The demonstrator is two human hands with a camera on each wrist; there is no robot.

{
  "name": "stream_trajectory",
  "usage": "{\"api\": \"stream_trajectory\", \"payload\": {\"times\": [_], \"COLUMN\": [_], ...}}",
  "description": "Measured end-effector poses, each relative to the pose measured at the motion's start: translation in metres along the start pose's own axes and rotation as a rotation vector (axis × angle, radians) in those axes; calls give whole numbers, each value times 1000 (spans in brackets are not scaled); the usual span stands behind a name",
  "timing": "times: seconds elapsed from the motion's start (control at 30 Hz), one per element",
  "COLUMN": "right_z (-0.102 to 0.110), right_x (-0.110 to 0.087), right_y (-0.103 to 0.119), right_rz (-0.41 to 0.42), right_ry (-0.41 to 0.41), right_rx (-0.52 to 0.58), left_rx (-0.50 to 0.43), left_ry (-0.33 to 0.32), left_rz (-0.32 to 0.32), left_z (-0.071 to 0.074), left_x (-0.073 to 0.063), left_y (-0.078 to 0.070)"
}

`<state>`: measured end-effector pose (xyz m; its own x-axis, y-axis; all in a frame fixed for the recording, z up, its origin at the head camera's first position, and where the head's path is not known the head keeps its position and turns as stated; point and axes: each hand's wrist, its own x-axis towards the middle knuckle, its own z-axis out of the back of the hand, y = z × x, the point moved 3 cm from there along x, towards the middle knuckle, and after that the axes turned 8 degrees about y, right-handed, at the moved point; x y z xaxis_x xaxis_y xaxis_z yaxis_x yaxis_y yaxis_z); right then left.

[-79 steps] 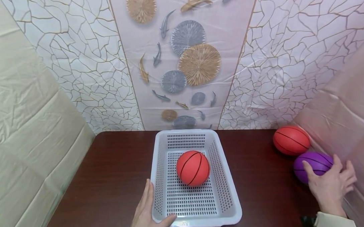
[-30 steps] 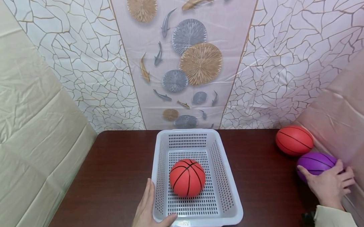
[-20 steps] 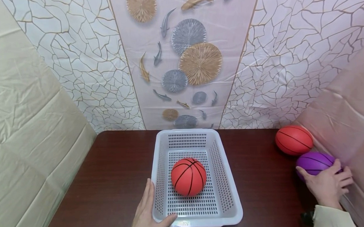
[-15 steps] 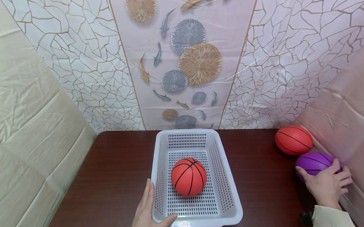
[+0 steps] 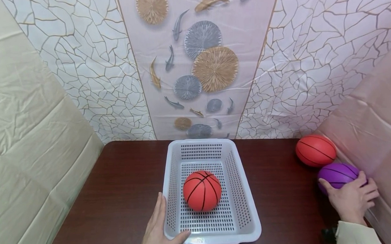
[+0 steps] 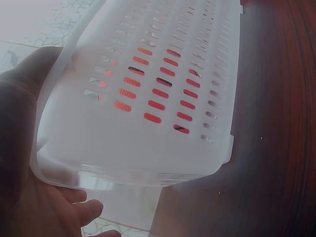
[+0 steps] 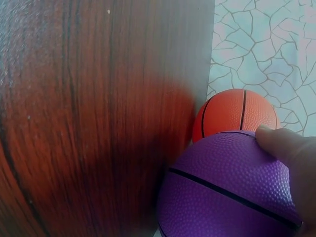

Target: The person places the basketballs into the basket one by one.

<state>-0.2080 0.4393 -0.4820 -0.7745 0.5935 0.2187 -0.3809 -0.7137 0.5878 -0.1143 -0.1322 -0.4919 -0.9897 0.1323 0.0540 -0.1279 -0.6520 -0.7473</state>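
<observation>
Left grip (image 5: 156, 229) touches basket (image 5: 212, 223), long axis toward back wall (image 5: 193, 73).

Dark table (image 5: 129, 185), crackle-patterned backdrop (image 5: 93, 68)

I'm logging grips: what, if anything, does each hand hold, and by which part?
The left hand holds the basket by its near left corner; the right hand grips the purple ball around its near side.
</observation>
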Motion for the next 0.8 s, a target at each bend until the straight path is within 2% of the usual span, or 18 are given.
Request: {"api": "stream_trajectory", "payload": {"times": [0.17,0.47,0.8], "right_z": [1,6,12], "right_x": [0,-1,-4], "right_y": [-1,3,10], "right_rz": [-19,-20,-1], "right_ry": [-3,-1,-11], "right_rx": [16,22,47], "left_rx": [-3,-8,-13], "left_ry": [34,40,3], "left_rz": [40,48,0], "left_z": [0,0,1], "left_x": [1,1,-1], "left_y": [0,-1,-2]}}
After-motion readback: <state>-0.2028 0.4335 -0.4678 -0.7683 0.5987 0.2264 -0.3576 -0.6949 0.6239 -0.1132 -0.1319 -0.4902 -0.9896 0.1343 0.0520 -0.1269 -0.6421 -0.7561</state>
